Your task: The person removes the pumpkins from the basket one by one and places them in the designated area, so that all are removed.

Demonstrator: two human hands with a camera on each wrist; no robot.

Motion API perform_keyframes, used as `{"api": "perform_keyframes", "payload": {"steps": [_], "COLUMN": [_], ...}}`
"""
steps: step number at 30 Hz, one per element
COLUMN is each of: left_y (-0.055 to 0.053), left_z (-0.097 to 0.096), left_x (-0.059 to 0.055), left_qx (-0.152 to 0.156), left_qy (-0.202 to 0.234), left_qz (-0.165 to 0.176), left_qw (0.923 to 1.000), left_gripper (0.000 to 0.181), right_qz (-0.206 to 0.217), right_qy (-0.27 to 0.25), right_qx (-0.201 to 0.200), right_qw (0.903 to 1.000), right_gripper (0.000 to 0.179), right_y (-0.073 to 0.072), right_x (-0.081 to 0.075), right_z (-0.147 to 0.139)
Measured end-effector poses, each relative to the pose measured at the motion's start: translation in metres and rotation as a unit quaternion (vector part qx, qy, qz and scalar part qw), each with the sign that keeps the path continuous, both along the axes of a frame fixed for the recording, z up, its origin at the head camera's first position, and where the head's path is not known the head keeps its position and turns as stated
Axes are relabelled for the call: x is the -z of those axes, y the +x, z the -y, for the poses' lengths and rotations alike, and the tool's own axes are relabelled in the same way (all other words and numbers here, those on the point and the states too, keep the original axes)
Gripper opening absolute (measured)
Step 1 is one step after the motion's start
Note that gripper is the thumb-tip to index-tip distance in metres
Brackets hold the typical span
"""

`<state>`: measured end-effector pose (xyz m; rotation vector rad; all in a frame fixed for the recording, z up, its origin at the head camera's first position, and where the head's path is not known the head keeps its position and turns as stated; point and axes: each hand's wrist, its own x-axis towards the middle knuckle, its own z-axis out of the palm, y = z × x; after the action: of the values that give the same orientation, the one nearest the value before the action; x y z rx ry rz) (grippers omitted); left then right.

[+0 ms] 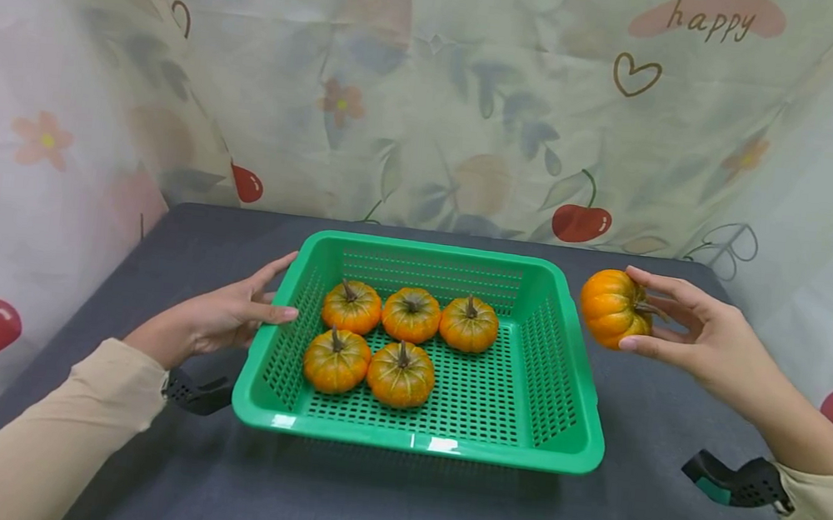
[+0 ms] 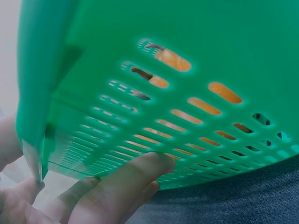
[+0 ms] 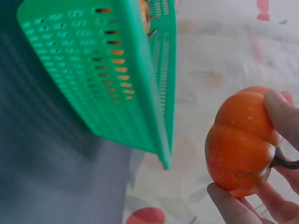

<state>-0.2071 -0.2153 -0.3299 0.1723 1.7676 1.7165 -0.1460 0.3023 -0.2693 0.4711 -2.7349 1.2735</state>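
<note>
A green plastic basket [image 1: 414, 442] with slotted walls stands in the middle of the table. Several small orange pumpkins [image 1: 401, 374] sit inside it, toward its left side, stems up. My left hand [image 1: 234, 314] grips the basket's left rim, thumb over the top and fingers against the outer wall, as the left wrist view shows. Out past the basket's right rim, my right hand [image 1: 689, 324] holds another small pumpkin [image 3: 243, 140] between thumb and fingers, its stem turned toward the palm. This pumpkin is raised above the table and apart from the basket.
A dark grey cloth covers the table [image 1: 179, 459]. Behind it and along both sides hangs a pale printed curtain [image 1: 432, 102] with cherries, leaves and flowers. Black bands [image 1: 737, 482] are strapped at both wrists.
</note>
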Motion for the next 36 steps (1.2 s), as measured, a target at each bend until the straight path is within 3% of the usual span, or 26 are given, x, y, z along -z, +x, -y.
{"api": "perform_keyframes", "payload": {"steps": [6, 13, 28, 36], "left_y": [0.0, 0.001, 0.0, 0.001], "left_z": [0.0, 0.0, -0.002, -0.001], "left_x": [-0.001, -0.001, -0.001, 0.0], "left_qx": [-0.001, -0.004, -0.009, -0.01], "left_qy": [-0.003, -0.004, -0.004, -0.002], "left_qz": [-0.001, 0.001, 0.006, 0.005], "left_qw": [1.0, 1.0, 0.9999, 0.9999], "left_gripper": [0.098, 0.098, 0.099, 0.098], "right_qz": [0.003, 0.047, 0.084, 0.126], "right_qy": [0.037, 0.07, 0.097, 0.121], "right_qx": [0.051, 0.096, 0.11, 0.113], "right_qw": [0.998, 0.9918, 0.9857, 0.9781], "right_gripper": [0.069, 0.075, 0.084, 0.089], "right_y": [-0.007, -0.017, -0.042, -0.056], "right_x": [0.009, 0.022, 0.063, 0.081], "right_z": [-0.01, -0.018, -0.026, -0.027]}}
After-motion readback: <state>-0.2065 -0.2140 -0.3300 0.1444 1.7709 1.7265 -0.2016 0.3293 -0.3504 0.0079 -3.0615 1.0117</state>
